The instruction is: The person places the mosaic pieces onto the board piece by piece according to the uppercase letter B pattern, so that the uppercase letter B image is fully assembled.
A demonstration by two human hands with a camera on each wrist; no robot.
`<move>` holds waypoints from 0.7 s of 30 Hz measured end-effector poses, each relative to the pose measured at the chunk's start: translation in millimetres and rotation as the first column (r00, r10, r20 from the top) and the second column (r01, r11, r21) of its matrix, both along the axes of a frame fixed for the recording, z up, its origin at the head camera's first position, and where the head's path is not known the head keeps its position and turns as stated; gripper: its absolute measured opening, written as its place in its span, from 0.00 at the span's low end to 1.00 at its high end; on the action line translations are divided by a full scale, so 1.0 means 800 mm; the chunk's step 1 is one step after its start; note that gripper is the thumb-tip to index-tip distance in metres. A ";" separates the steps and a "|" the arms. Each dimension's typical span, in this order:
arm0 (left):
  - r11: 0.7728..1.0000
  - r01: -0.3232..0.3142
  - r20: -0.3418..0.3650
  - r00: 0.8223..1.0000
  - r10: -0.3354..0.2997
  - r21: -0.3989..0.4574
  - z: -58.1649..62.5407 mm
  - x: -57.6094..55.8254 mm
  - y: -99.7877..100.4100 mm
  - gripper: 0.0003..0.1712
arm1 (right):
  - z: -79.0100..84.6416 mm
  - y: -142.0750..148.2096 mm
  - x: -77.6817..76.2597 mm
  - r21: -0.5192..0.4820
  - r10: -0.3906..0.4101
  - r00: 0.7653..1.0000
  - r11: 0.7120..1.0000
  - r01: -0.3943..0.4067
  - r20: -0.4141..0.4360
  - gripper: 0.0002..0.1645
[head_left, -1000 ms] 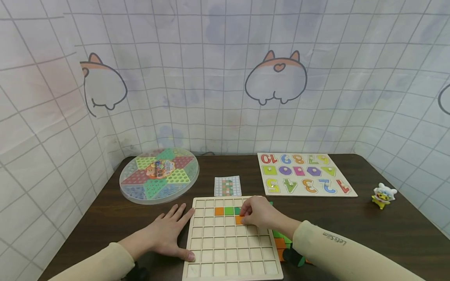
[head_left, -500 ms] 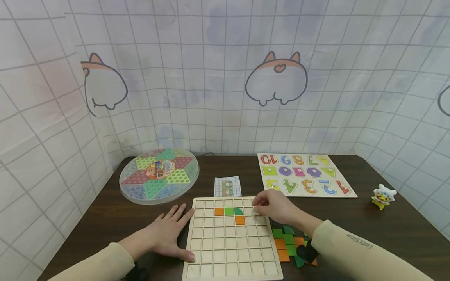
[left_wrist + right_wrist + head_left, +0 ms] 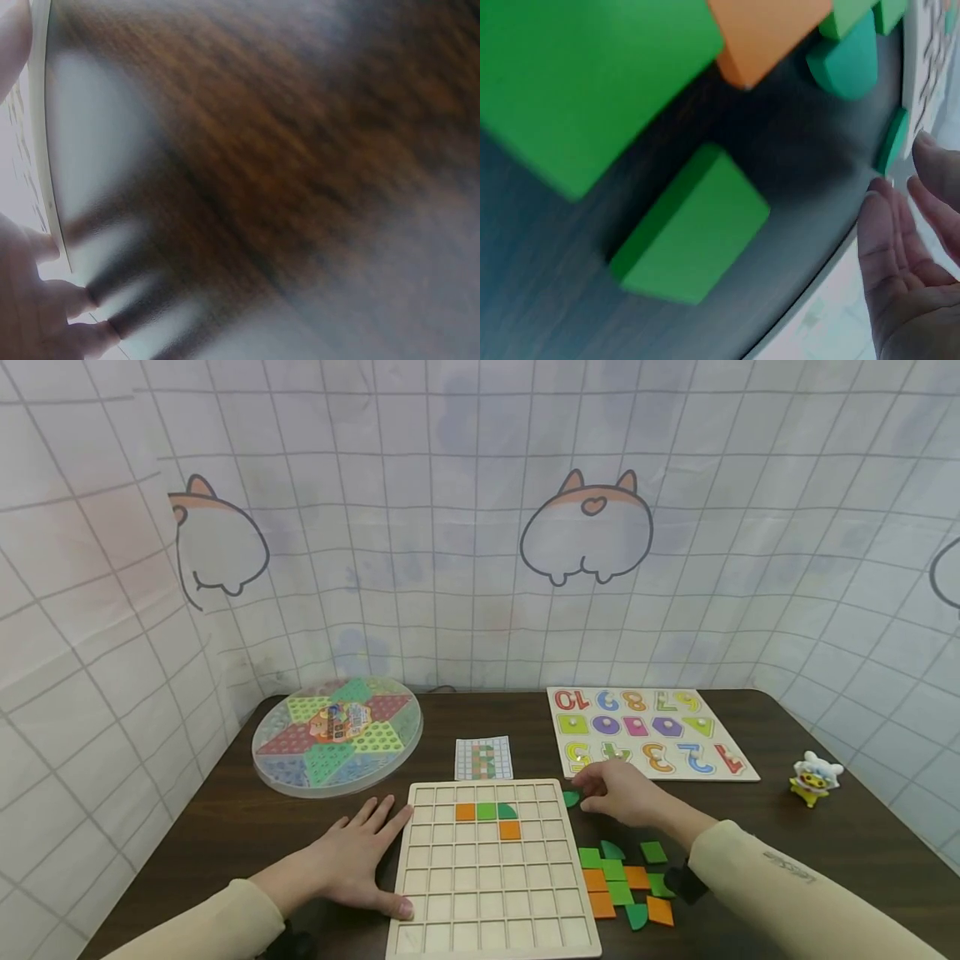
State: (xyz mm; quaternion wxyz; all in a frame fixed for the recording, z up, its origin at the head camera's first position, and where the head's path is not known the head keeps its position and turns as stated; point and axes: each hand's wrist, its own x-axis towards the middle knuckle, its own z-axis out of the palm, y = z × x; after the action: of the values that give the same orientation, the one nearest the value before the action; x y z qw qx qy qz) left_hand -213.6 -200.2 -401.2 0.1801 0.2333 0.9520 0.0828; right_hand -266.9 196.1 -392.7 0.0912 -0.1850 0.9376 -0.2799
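Note:
A wooden grid board (image 3: 480,885) lies on the table. Set into its upper cells are an orange square tile (image 3: 466,812), a light green square tile (image 3: 487,811) and a dark green quarter-round tile (image 3: 507,811), with another orange tile (image 3: 510,831) just below. My left hand (image 3: 348,864) is spread flat, thumb and fingertips resting on the board's left edge. Past the upper right edge, my right hand (image 3: 626,793) hovers with nothing between its loosely bent fingers. Its fingertips are right by a loose dark green quarter-round tile (image 3: 572,798), also visible in the right wrist view.
Several loose green and orange tiles (image 3: 618,893) lie right of the board. A printed pattern card (image 3: 483,758) sits behind it. Farther back are a round Chinese checkers set (image 3: 337,735) and a number-and-shape puzzle board (image 3: 712,760). A small figurine (image 3: 814,778) stands far right.
My right hand has let go of the orange tile in the second row and moved right, off the board, to the loose dark green tile. The left hand stays in place.

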 end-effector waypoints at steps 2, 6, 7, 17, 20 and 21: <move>1.000 0.000 0.001 1.000 0.000 0.002 0.000 0.001 0.000 0.72 | -0.003 -0.004 -0.002 0.025 0.024 1.000 0.999 -0.024 0.008 0.19; 1.000 0.006 -0.003 1.000 -0.006 0.007 0.001 0.002 0.001 0.72 | -0.008 -0.013 -0.002 0.061 0.046 0.999 0.997 -0.046 -0.001 0.19; 1.000 0.008 -0.005 1.000 -0.008 0.008 0.001 0.002 0.001 0.72 | -0.009 -0.014 -0.002 0.063 0.052 0.999 0.997 -0.052 -0.008 0.17; 1.000 0.009 -0.005 1.000 -0.009 -0.001 0.002 0.001 0.001 0.72 | -0.006 -0.011 0.001 0.046 0.056 0.997 0.997 -0.059 0.049 0.13; 1.000 0.003 -0.006 1.000 -0.003 -0.003 0.001 0.001 0.001 0.73 | -0.006 -0.009 0.003 0.017 0.075 0.995 0.997 -0.076 0.064 0.15; 1.000 0.000 -0.005 1.000 0.000 -0.002 0.001 0.001 0.001 0.73 | -0.007 -0.008 0.003 0.007 0.086 0.994 0.996 -0.086 0.064 0.14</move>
State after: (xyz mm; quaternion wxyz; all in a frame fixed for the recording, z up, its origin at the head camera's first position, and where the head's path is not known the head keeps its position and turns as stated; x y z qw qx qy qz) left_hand -212.5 -199.6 -400.4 0.1779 0.2335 0.9525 0.0810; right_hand -264.5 189.9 -397.9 0.1336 -0.2157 0.9268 -0.2768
